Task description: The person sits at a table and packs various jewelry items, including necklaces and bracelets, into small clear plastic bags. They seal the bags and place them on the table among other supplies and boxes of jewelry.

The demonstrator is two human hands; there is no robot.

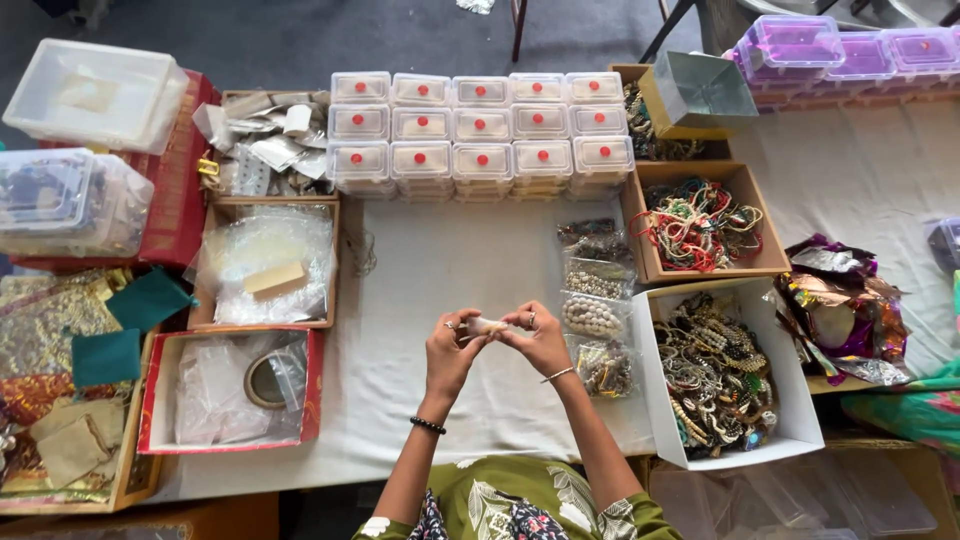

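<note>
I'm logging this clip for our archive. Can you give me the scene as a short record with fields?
setting: table covered in white cloth
left hand: pinches one end of a small pale item
right hand: pinches its other end
ahead: stacked clear boxes with red dots
right side: white box of beaded jewellery, brown box of bangles
beside right hand: clear bags of beads
left side: red-edged tray of plastic bags

small pale item (pixel 487 325) mostly hidden between left hand (pixel 452 350) and right hand (pixel 540 343) fingers, kind unclear, clear tub (pixel 60 200) cut by left edge, purple boxes (pixel 850 50) cropped top right
</note>
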